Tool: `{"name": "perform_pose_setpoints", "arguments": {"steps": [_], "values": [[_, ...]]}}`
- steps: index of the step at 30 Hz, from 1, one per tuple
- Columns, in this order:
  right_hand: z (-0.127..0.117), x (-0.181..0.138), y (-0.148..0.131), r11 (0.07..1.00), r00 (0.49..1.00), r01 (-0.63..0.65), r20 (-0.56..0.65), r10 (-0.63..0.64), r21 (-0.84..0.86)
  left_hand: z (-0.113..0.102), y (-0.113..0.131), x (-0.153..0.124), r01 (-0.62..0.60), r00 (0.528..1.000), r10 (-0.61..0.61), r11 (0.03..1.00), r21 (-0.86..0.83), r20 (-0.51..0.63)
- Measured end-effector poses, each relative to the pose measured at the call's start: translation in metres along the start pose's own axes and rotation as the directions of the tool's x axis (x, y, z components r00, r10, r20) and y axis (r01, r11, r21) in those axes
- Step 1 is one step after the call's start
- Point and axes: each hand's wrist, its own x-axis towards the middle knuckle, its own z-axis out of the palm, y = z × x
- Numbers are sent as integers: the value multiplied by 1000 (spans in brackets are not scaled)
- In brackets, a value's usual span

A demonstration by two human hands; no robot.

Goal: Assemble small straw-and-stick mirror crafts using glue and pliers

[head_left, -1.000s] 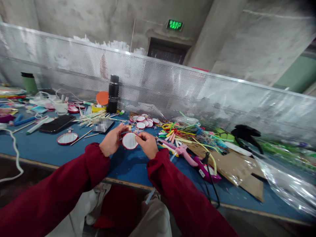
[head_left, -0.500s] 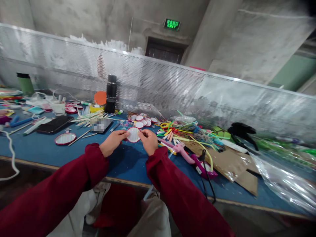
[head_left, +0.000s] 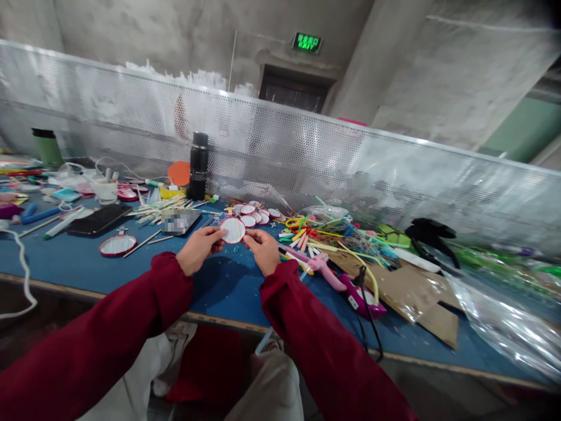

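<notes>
My left hand (head_left: 199, 248) and my right hand (head_left: 263, 249) both pinch the rim of a small round white disc with a red edge (head_left: 232, 230), holding it a little above the blue tabletop (head_left: 109, 266). The left fingers grip its left edge, the right fingers its right edge. Just behind it lies a cluster of several similar red-rimmed discs (head_left: 256, 215). Both arms wear dark red sleeves.
A black bottle (head_left: 198, 158), an orange lid (head_left: 179, 173), a black phone (head_left: 99, 220), one more red-rimmed disc (head_left: 117, 245) and sticks lie to the left. Coloured straws (head_left: 324, 234), a pink glue gun (head_left: 337, 280), cardboard (head_left: 421, 298) and plastic bags (head_left: 504, 316) are on the right.
Both hands have carried the disc forward and a little higher, away from me toward the cluster of discs. The grip on it stays the same.
</notes>
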Motion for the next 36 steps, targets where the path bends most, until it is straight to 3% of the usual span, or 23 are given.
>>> {"name": "perform_pose_setpoints", "arguments": {"steps": [9, 21, 28, 36], "values": [[-8, 3, 2, 992, 997, 8, -69, -17, -127, -1, 2, 1, -67, 995, 80, 979, 190, -59], [-6, 1, 0, 983, 999, 40, -24, -45, -181, -3, -2, 3, -77, 995, 88, 971, 227, -37], [-7, 5, -2, 994, 989, 73, -120, -83, -86, -5, -5, 6, -61, 998, 64, 966, 252, -2], [-5, 5, -5, 981, 999, 25, -50, -15, 191, -3, -5, 1, -58, 992, 23, 958, 281, 124]]}}
